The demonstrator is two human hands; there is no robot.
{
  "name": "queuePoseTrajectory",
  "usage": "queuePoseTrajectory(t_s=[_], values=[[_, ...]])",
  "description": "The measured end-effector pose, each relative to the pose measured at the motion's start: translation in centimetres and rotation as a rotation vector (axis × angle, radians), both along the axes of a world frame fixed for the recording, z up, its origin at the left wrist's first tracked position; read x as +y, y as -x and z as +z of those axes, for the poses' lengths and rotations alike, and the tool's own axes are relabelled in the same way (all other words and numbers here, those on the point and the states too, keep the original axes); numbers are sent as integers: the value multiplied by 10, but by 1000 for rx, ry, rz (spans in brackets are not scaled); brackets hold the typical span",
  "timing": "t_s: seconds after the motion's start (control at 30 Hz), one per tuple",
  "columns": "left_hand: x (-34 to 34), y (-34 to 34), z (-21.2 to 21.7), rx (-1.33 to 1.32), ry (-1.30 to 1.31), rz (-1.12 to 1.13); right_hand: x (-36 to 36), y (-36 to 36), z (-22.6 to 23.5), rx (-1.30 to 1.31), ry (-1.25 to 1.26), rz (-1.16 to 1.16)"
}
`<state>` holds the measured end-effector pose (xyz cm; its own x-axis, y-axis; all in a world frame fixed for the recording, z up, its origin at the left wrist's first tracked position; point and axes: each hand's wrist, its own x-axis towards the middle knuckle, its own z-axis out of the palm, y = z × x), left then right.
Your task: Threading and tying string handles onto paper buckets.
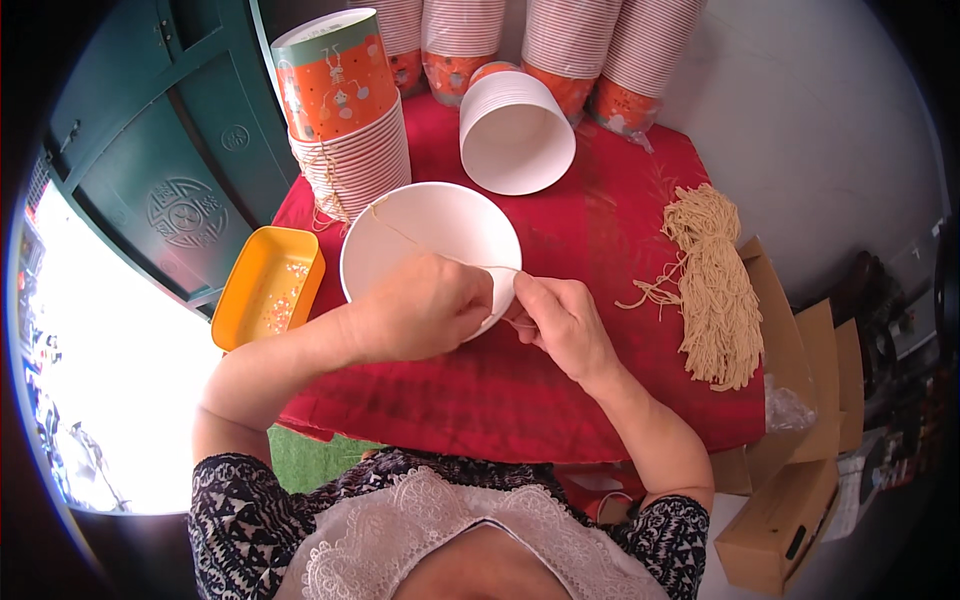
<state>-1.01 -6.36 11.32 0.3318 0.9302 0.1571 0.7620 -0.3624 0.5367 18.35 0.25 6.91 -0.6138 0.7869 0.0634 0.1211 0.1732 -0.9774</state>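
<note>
A white paper bucket [440, 212] stands on the red-covered table with its mouth toward me. At its near right rim, my left hand [420, 305] is closed in a fist around a thin tan cord [503, 268]. My right hand [562, 325] pinches the same cord between thumb and fingers, just right of the left. A length of the cord runs from my left hand across the bucket's inside to its far left rim. The left hand hides part of the bucket's near side. Where the cord passes inside my fingers is hidden.
A tall stack of orange-and-green paper buckets [345, 110], cords hanging from it, stands at the far left. A yellow tray [228, 300] holds small bits. More white buckets [515, 145] lie behind. A tan cord bundle [718, 290] sits right; cardboard boxes [780, 530] stand beside the table.
</note>
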Motion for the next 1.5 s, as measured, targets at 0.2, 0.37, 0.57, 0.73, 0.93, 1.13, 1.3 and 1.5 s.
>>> queuePoseTrajectory(t_s=[0.2, 0.37, 0.57, 0.73, 0.93, 1.13, 1.3, 1.5], values=[[-13, -18, -5, 83, -89, -44, 9, -1, -4, -120, 59, 56], [-8, -17, -8, 240, -258, 6, 11, 5, -8, -32, 197, 94], [5, -14, -42, 410, -378, 94, 26, 17, -37, 76, 469, 101], [6, -15, -67, 393, -349, 153, 28, 19, -52, -18, 505, 66], [10, -14, -87, 361, -267, 165, 26, 17, -51, -43, 414, -91], [18, -15, -102, 181, -171, 171, 31, 13, -52, -50, 409, -121], [27, -18, -110, -284, -83, 197, 31, 12, -56, -85, 417, -129], [31, -16, -121, -592, 104, 316, 30, 13, -52, -104, 411, -113]])
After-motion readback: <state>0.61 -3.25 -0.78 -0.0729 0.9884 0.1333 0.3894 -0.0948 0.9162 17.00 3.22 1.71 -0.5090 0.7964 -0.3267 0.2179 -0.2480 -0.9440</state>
